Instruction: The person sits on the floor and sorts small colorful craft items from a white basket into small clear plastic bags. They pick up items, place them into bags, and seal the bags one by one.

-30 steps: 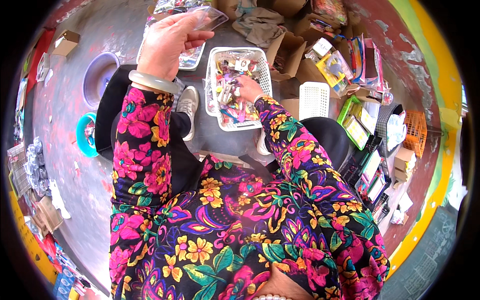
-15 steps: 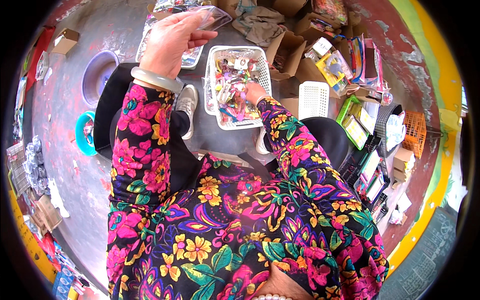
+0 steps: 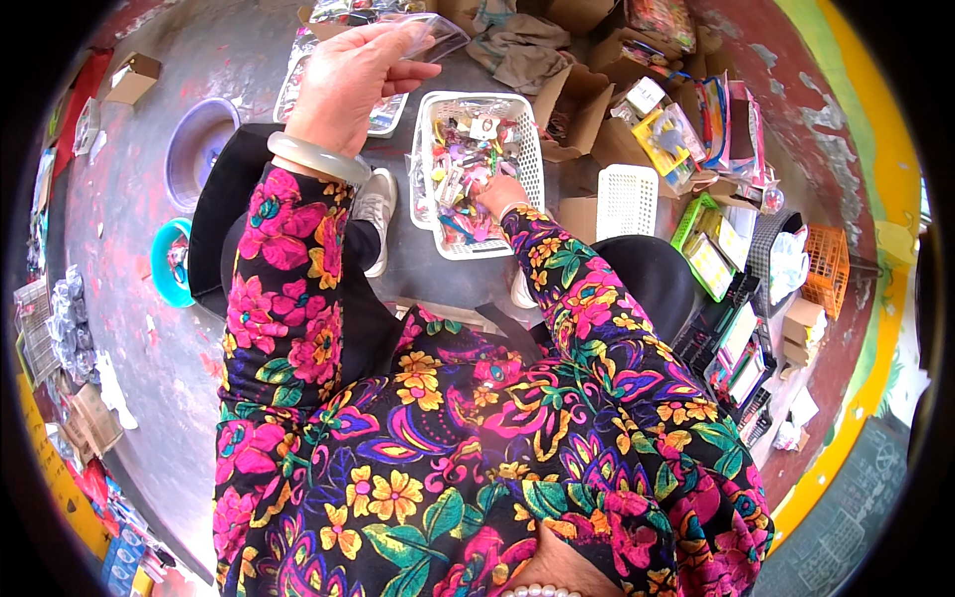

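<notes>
Raised at the upper left, my left hand (image 3: 343,85) is closed on a clear plastic box (image 3: 443,40), gripping it by one edge between thumb and fingers. A pale bangle (image 3: 316,159) circles that wrist. My right hand (image 3: 502,194) is down in a white plastic basket (image 3: 528,149), its fingers curled among small colourful packaged trinkets (image 3: 468,214). What those fingers pinch is too small and partly hidden to name. The basket stands on the floor in front of me, between my feet.
Behind my left hand is another white basket (image 3: 383,127) of packets. Purple (image 3: 177,164) and turquoise (image 3: 162,267) basins stand at left. Cardboard boxes (image 3: 572,99) crowd the far right, near an upright white basket (image 3: 627,204), a green basket (image 3: 696,234) and an orange crate (image 3: 828,264).
My right hand has shifted slightly left and nearer to me within the basket. My left hand keeps its hold on the clear box, having drifted a little right with the view.
</notes>
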`<state>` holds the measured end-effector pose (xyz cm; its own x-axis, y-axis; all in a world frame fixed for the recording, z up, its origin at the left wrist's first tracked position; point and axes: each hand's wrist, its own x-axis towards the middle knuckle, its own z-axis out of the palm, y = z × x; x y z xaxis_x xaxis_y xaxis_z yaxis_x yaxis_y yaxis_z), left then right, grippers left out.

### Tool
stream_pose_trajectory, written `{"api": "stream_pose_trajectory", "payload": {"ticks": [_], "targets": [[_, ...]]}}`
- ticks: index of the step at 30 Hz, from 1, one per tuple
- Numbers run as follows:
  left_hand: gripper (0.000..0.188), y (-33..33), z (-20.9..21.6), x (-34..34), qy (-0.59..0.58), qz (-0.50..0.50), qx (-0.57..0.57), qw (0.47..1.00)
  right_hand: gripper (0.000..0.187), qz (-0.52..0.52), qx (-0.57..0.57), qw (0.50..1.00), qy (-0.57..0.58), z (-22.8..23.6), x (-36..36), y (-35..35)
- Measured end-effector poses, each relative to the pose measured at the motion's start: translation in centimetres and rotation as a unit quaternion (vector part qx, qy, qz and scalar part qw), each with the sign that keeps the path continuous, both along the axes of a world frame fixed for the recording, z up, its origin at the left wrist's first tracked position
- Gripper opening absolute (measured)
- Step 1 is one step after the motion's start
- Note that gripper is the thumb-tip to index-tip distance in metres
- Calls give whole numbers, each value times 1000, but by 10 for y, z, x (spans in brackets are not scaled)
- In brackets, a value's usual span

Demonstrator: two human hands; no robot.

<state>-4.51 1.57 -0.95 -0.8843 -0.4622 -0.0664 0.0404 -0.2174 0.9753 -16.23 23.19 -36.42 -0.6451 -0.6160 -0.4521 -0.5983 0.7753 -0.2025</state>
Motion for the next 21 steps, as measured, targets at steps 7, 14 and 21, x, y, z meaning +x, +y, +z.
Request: {"api": "stream_pose_trajectory", "payload": {"ticks": [7,14,21], "targets": [[32,-2,-2,6,3,8,3,1000,25,-104,-159,980,-60,23,-7,-2],[29,-3,-7,-5,10,-7,15,1000,12,-378,-336,726,-466,125,-41,-20],[24,0,-7,-4,-61,19,53,997,15,-221,-484,713,-458,303,-62,-46]]}}
